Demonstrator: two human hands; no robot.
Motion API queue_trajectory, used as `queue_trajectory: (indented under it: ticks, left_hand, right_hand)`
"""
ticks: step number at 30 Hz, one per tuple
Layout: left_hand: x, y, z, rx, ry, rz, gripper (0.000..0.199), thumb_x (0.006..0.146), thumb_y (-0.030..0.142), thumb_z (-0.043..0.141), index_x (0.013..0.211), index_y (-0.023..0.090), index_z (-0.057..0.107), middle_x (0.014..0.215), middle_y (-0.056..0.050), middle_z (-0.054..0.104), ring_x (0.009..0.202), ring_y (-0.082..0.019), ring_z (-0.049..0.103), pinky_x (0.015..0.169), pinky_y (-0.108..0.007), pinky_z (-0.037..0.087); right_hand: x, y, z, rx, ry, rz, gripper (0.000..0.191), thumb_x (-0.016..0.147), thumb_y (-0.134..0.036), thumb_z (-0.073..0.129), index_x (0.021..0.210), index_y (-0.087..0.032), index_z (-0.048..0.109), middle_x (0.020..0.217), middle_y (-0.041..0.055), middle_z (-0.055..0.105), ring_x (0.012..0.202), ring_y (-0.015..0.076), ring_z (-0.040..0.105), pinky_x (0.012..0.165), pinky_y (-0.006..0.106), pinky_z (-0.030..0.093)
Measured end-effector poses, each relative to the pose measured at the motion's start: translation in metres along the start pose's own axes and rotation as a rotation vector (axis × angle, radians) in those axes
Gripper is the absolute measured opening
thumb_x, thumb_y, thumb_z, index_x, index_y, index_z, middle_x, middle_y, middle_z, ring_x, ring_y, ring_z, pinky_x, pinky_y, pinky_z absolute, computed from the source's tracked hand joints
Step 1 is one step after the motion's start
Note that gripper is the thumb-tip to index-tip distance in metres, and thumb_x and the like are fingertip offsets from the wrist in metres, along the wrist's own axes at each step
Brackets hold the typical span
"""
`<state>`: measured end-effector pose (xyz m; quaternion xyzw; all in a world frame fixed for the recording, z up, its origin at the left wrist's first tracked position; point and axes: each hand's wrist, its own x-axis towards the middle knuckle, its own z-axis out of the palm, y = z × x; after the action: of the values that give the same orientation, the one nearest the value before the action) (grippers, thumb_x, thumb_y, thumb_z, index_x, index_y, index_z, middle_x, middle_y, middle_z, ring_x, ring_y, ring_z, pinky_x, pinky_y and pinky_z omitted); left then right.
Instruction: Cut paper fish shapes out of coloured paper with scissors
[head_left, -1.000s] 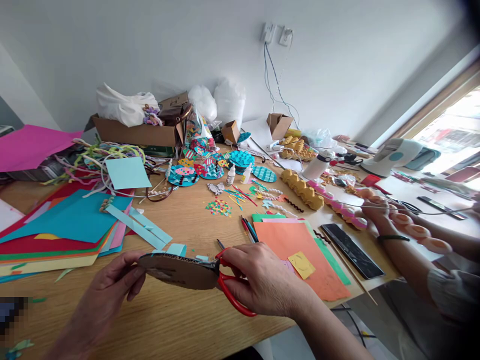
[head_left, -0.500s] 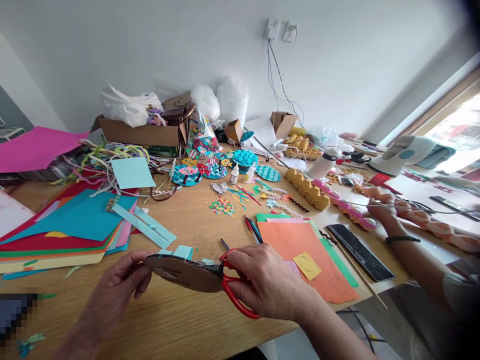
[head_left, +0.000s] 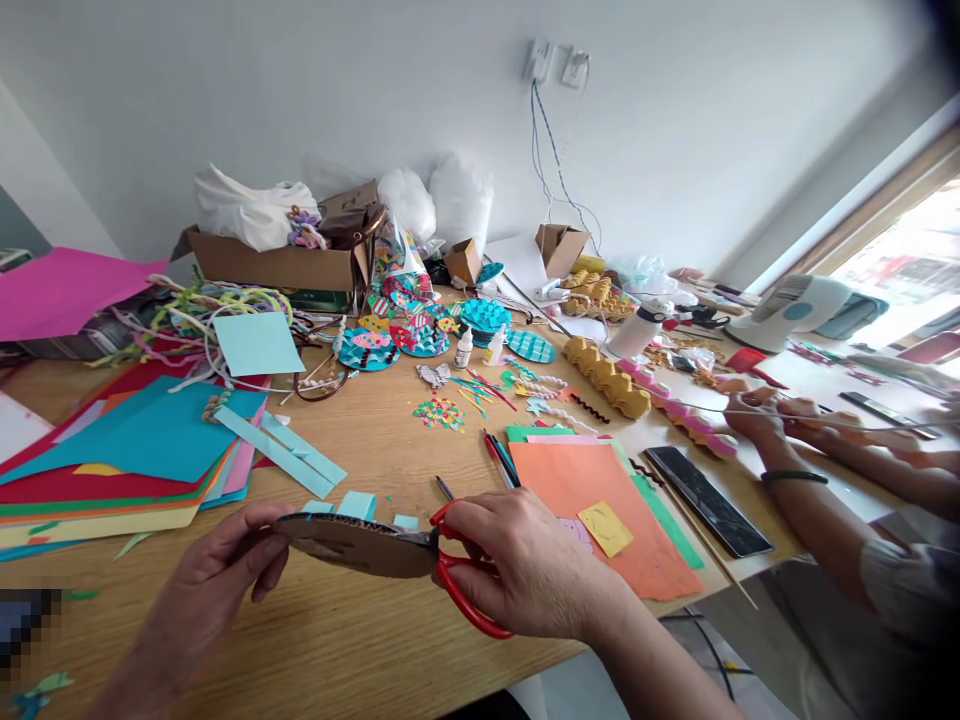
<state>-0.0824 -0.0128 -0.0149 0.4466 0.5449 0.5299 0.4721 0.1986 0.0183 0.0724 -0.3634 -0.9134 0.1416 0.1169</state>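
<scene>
My left hand [head_left: 238, 550] pinches the left edge of a round cardboard disc [head_left: 360, 550], held tilted above the table with its brown side toward me. Around the red-handled scissors [head_left: 469, 600] my right hand [head_left: 525, 560] is closed, fingers through the loops. The blades meet the right edge of the disc and are mostly hidden, so how far apart they are does not show. Light blue paper pieces [head_left: 357, 506] show along the far rim of the disc. Behind it lie light blue paper strips [head_left: 281, 450].
Coloured paper sheets [head_left: 142, 440] are stacked at left, orange paper [head_left: 600, 510] at right. Paper confetti [head_left: 439, 414], glue bottles [head_left: 464, 347] and decorated blue discs [head_left: 367, 347] stand farther back. A co-worker's hands [head_left: 757, 425] hold egg-carton strips near a black phone [head_left: 709, 500].
The view has shifted slightly, so most things sit a little farther left. Both hands keep their hold on the disc and scissors. More of the co-worker's second arm shows.
</scene>
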Motion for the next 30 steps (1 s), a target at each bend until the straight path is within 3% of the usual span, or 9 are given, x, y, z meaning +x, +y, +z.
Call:
queue_trajectory:
  ticks: [7, 30]
  left_hand:
    - [-0.0011, 0.0056, 0.0031, 0.061, -0.01, 0.053, 0.009, 0.072, 0.033, 0.067, 0.079, 0.027, 0.069, 0.044, 0.008, 0.047, 0.041, -0.01, 0.041, 0.043, -0.021, 0.031]
    - [0.0016, 0.0091, 0.0061, 0.144, -0.095, 0.152, 0.008, 0.077, 0.028, 0.062, 0.082, 0.03, 0.069, 0.048, 0.008, 0.048, 0.041, -0.01, 0.045, 0.041, -0.018, 0.037]
  right_hand:
    - [0.0019, -0.0005, -0.0023, 0.022, -0.009, -0.018, 0.011, 0.082, -0.023, 0.051, 0.087, -0.017, 0.058, 0.072, 0.002, 0.063, 0.06, 0.0139, 0.054, 0.056, 0.024, 0.034]
    - [0.0056, -0.0009, -0.0043, 0.005, -0.053, -0.033, 0.011, 0.083, -0.024, 0.051, 0.09, -0.018, 0.058, 0.079, 0.0024, 0.066, 0.07, 0.0156, 0.058, 0.059, 0.025, 0.034]
